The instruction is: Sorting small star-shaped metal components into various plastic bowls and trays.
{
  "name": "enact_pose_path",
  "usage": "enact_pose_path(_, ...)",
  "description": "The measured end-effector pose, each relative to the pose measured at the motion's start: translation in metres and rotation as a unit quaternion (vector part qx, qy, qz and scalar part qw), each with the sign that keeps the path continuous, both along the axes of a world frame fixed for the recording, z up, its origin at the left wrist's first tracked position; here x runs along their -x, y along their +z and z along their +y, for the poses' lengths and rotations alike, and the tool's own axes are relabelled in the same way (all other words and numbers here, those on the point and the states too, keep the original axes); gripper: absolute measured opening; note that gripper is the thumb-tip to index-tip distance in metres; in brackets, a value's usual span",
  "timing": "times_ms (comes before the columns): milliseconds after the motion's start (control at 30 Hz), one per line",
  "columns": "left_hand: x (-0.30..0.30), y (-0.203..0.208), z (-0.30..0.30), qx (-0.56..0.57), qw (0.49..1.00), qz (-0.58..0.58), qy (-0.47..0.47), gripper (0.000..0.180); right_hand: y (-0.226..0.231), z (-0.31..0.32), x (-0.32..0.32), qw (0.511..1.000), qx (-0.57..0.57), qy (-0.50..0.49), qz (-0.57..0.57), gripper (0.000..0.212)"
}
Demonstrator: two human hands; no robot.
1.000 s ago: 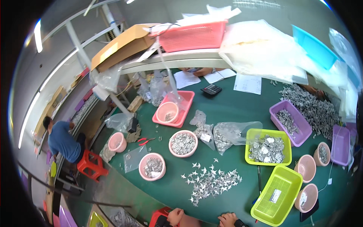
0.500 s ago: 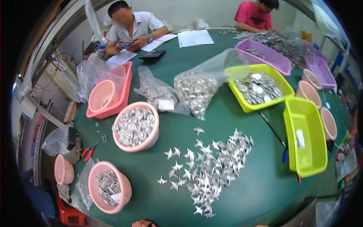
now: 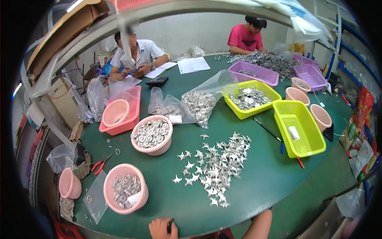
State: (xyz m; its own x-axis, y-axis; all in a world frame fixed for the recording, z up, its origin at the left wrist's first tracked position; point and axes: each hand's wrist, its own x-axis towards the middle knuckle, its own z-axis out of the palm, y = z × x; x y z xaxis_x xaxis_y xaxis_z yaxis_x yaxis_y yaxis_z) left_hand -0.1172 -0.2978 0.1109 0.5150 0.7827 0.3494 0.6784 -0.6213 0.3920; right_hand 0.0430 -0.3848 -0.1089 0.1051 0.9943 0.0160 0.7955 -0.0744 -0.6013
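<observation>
My left hand [image 3: 162, 228] is at the table's front edge, at the bottom of the view. Its fingers are loosely bent, with a dark gap between them and the thumb; I see nothing held. Closest to it, on the left, stands a pink basket [image 3: 145, 195] with small silvery metal parts and a white slip inside. Up and to the right lies a loose heap of star-shaped silvery metal pieces [image 3: 219, 169], a few scattered at its left. A bare limb [image 3: 259, 225] enters from below at the right; my right hand does not show.
Another pink basket [image 3: 168, 145] holds round metal parts, near clear bags of parts [image 3: 199, 104]. Yellow-green baskets [image 3: 318, 150], a pen [image 3: 267, 130] and red-handled pliers [image 3: 102, 164] lie about the green table [image 3: 167, 179]. Two people sit across, one holding a phone [image 3: 133, 71].
The view has tilted up and shifted, so the table contents sit differently in the picture. More of my left hand shows, and a bare limb has come into view at the lower right.
</observation>
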Motion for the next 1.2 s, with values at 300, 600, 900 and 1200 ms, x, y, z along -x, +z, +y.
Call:
enact_pose_path(300, -0.017, 0.012, 0.013, 0.101, 0.991, 0.066, 0.058, 0.014, 0.012, 0.054, -0.08, 0.997, 0.014, -0.022, -0.071, 0.022)
enact_pose_path(600, -0.02, 0.007, 0.014, 0.094, 0.99, 0.058, 0.086, 0.011, 0.01, 0.06, -0.11, 0.995, 0.041, -0.03, -0.089, 0.022)
enact_pose_path(900, -0.015, 0.0, 0.005, -0.039, 0.996, 0.005, 0.075, 0.007, -0.001, -0.024, -0.091, 0.996, 0.065, 0.005, -0.065, 0.021)
enact_pose_path(1200, -0.015, -0.015, 0.001, -0.079, 0.987, -0.11, 0.084, 0.009, 0.244, -0.151, -0.166, 0.96, 0.131, 0.212, 0.126, 0.019)
